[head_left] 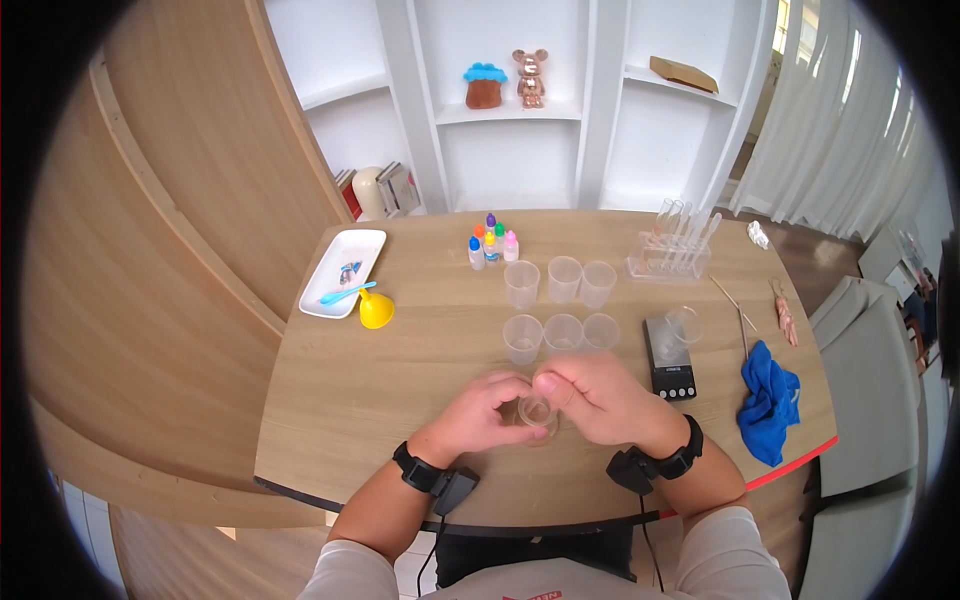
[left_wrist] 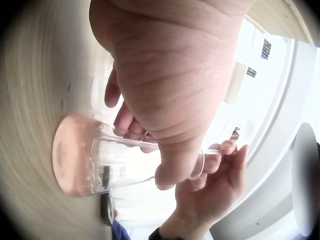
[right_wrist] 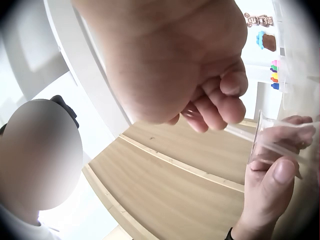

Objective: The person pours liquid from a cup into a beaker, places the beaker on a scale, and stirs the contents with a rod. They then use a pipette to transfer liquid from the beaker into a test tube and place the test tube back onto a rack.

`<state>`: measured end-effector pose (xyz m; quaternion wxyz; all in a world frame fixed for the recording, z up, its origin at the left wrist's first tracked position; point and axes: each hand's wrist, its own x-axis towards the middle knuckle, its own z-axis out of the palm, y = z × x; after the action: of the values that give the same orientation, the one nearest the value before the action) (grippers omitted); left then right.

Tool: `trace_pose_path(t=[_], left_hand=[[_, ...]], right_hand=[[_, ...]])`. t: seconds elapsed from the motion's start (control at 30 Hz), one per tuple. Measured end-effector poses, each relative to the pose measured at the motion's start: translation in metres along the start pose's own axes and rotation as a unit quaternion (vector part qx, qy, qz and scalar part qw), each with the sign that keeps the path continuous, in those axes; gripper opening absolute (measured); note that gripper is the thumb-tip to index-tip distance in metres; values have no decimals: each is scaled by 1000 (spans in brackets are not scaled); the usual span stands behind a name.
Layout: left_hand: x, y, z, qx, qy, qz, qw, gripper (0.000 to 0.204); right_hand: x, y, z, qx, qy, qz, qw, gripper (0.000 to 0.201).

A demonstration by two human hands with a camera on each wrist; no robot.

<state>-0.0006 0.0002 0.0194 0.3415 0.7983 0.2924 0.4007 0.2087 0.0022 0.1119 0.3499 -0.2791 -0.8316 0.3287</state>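
A clear conical flask (left_wrist: 120, 185) with a pinkish tint in its base stands close over the wooden table. My left hand (head_left: 482, 415) holds it near the top, with fingers and thumb around its upper part. The flask's round mouth (head_left: 537, 408) faces up toward the head camera. Just above it, my right hand (head_left: 605, 400) pinches a thin clear rod (right_wrist: 240, 132) between thumb and fingers. In the right wrist view the rod slants into the mouth of the flask. My left thumb hides part of the flask's neck in the left wrist view.
Beyond the hands stand several clear plastic cups (head_left: 522, 340). To the right are a black scale (head_left: 672, 378) bearing another cup, a blue cloth (head_left: 768, 405) and a test tube rack (head_left: 665, 262). Farther left are dropper bottles (head_left: 490, 250), a yellow funnel (head_left: 377, 310) and a white tray (head_left: 325, 262).
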Motion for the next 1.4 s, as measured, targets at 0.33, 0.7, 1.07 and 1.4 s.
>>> trace_pose_path(t=[0.33,0.7,1.07,1.4], left_hand=[[1,1,-1,5,-6,3,1000,36],[0,2,-1,4,-4,-6,1000,35],[-1,4,0,3,2,-16,1000,36],[1,3,-2,8,1,4,1000,37]], right_hand=[[0,2,0,8,8,0,1000,33],[-1,-3,-6,30,-42,43,998,32],[-1,-7,-6,4,-28,50,998,30],[0,-5,-4,12,-11,58,998,32]])
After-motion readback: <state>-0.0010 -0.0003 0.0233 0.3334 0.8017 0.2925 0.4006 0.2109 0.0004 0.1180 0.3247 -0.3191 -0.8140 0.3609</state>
